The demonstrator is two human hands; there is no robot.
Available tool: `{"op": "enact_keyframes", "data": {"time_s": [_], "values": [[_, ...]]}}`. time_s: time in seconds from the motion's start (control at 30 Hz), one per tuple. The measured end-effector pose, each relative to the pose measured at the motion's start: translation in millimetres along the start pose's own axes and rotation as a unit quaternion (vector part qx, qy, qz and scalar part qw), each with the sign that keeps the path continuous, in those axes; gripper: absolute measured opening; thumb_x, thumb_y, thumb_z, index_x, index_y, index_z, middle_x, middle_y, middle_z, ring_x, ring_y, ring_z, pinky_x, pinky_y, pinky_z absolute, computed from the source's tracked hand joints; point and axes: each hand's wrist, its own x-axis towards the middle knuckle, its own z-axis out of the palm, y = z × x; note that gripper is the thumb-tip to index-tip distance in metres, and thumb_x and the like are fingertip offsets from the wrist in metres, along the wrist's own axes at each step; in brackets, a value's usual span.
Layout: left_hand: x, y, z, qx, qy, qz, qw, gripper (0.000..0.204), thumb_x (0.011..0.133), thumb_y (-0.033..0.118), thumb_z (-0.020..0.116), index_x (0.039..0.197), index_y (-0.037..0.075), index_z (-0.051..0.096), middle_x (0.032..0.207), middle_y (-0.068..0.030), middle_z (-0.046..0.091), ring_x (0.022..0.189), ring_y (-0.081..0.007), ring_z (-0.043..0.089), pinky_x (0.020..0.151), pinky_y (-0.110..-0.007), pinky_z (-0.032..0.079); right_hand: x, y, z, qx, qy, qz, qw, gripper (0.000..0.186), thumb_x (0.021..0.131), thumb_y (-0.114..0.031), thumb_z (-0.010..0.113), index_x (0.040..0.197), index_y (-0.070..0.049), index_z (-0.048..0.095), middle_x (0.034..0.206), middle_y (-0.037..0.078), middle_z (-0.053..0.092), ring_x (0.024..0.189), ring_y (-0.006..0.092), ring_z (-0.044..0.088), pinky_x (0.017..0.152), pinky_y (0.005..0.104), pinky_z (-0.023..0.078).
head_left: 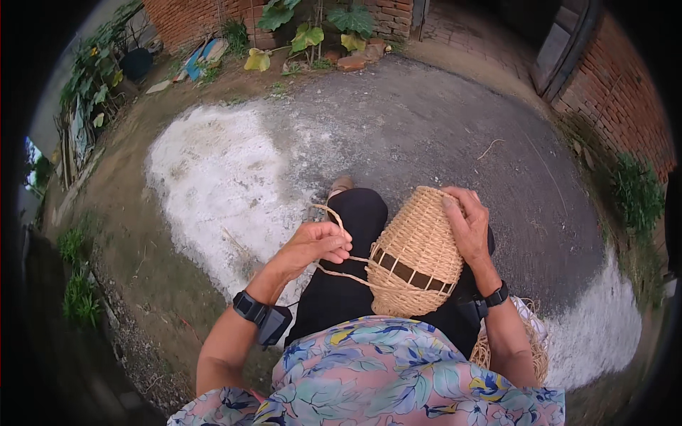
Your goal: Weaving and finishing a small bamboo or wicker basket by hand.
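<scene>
A tan woven basket (419, 238) lies tilted across my lap, with an unwoven band of bare upright stakes showing a dark gap around its lower part. My right hand (469, 224) is wrapped over the basket's far right side, fingers bent around its edge. To the left of the basket, my left hand (323, 243) is closed in a pinch on a twisted straw cord (343, 275). Strands of the cord run from the basket's lower left side to this hand, and a loose end curls above the fingers.
A coil of straw cord (534, 341) lies by my right forearm, partly on something white. White powdery patches (220, 170) cover ground on the left and lower right. Leafy plants (309, 35), loose bricks (352, 64) and a brick wall (192, 21) stand ahead, with a doorway (490, 35) at the far right.
</scene>
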Motion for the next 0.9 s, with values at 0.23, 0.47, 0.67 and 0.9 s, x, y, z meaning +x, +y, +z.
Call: {"op": "enact_keyframes", "data": {"time_s": [0.23, 0.47, 0.67, 0.9], "values": [[15.6, -8.7, 42.7, 0.184, 0.012, -0.045, 0.982, 0.015, 0.089, 0.019, 0.073, 0.091, 0.005, 0.069, 0.074, 0.0002, 0.064, 0.063, -0.0054, 0.057, 0.053, -0.02, 0.046, -1.5, -15.8, -5.1, -0.01, 0.016, -0.029, 0.999, 0.021, 0.089, -0.013, 0.062, 0.104, 0.001, 0.067, 0.093, 0.014, 0.067, 0.087, 0.0276, 0.059, 0.08, 0.0381, 0.047], [31.4, -29.7, 65.3, 0.415, 0.114, 0.122, 0.894, 0.012, 0.082, 0.013, 0.064, 0.077, 0.002, 0.064, 0.07, -0.0187, 0.065, 0.064, -0.0308, 0.067, 0.055, -0.038, 0.051, -1.7, -21.3, -7.9, -0.02, 0.037, -0.086, 0.995, 0.021, 0.086, -0.012, 0.066, 0.102, 0.0, 0.067, 0.089, 0.013, 0.066, 0.083, 0.0285, 0.058, 0.077, 0.0377, 0.046], [17.3, -11.5, 71.2, 0.399, 0.091, 0.204, 0.889, 0.016, 0.088, 0.012, 0.062, 0.078, -0.001, 0.063, 0.061, -0.0049, 0.062, 0.054, -0.0105, 0.057, 0.05, -0.03, 0.043, -7.2, -18.0, -22.0, 0.007, 0.034, -0.024, 0.999, 0.018, 0.087, -0.014, 0.064, 0.099, 0.0, 0.067, 0.084, 0.011, 0.065, 0.082, 0.024, 0.058, 0.074, 0.0358, 0.047], [3.2, 8.0, 88.2, 0.15, -0.093, 0.031, 0.984, 0.018, 0.097, 0.016, 0.061, 0.091, -0.001, 0.064, 0.074, -0.0016, 0.064, 0.063, -0.006, 0.058, 0.055, -0.022, 0.049, 7.7, -10.1, -6.1, -0.004, 0.008, 0.004, 1.0, 0.016, 0.089, -0.017, 0.063, 0.093, -0.001, 0.066, 0.088, 0.01, 0.066, 0.086, 0.023, 0.061, 0.079, 0.0358, 0.048]]}}
